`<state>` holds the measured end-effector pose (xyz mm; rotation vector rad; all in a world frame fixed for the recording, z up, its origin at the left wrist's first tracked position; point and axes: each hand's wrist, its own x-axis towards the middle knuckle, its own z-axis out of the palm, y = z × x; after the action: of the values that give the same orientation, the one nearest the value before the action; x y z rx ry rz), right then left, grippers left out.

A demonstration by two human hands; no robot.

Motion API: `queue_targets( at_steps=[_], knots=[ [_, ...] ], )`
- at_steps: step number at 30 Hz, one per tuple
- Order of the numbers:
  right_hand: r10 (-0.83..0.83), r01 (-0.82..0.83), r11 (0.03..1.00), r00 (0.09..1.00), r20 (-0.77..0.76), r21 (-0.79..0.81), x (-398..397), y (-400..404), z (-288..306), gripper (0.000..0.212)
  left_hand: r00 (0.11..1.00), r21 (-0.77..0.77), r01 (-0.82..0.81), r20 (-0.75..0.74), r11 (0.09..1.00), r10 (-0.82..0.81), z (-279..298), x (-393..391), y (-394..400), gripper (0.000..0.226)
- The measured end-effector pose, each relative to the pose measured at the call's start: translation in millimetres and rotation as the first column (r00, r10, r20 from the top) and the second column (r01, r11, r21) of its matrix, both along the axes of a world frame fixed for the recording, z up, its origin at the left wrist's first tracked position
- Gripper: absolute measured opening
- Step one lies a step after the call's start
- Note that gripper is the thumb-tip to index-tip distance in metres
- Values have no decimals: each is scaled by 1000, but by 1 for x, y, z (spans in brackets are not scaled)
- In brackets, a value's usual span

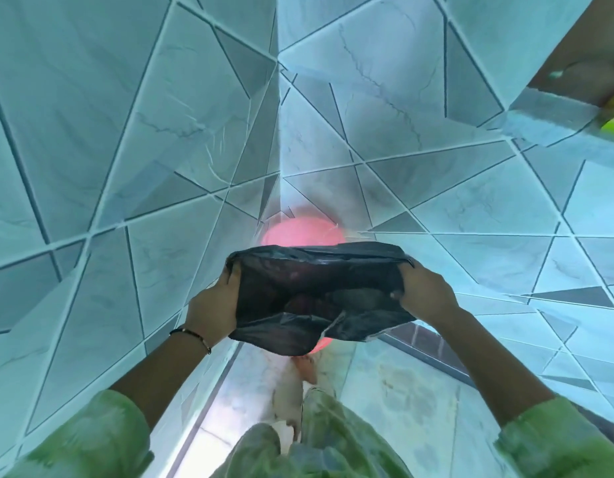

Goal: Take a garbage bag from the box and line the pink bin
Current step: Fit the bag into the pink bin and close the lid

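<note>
Black garbage bag (pixel 319 294), centre frame, mouth stretched wide above the pink bin (pixel 303 232). Our left hand (pixel 214 310) and right hand (pixel 426 294) each have a grip clamped on the bag's rim. Tiled walls (pixel 126 132) surround; bare foot (pixel 307 369) below.

One black bag (pixel 315 291), one pink bin (pixel 303 232), two hands.

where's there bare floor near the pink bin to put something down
Bare tiled floor lies right of the person's bare foot, bounded by the dark strip along the right wall. It is crowded in the corner: the round pink plastic bin sits there, with the black plastic garbage bag held open over it.
</note>
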<state>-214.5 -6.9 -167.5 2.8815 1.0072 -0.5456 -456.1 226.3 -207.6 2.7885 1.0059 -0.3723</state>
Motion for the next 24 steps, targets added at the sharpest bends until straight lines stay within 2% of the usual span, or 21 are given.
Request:
queue_targets(
  at_steps=[6,9,12,14,15,17,19,21,24],
  knots=[
    [33,-29,998,996,-80,50,-9,26,-26,43,996,-97,60,73,993,-53,-6,19,-2,89],
    [55,-54,998,989,-139,9,-7,41,-44,52,996,-143,57,81,988,-46,-23,34,1,86],
    [30,-96,986,910,-414,-140,-2,50,-65,69,997,-215,69,31,974,-64,-47,44,6,81],
    [9,-189,952,803,-596,-241,1,50,-87,78,982,-236,114,-121,965,-146,-70,44,9,81],
    [1,-226,935,774,-634,-274,1,50,-101,80,964,-241,133,-194,961,-182,-82,42,11,80],
    [-28,-208,931,778,-627,-300,4,51,-131,79,942,-245,122,-276,962,-190,-107,38,15,78],
    [-39,-124,959,834,-551,-255,8,56,-161,70,943,-232,75,-301,970,-145,-129,40,19,74],
    [-45,-35,984,901,-432,-175,11,62,-183,58,944,-219,26,-315,975,-96,-144,45,23,76],
    [-97,99,995,944,-315,-11,14,72,-214,50,957,-205,-96,-287,974,34,-171,59,29,78]
  ],
)
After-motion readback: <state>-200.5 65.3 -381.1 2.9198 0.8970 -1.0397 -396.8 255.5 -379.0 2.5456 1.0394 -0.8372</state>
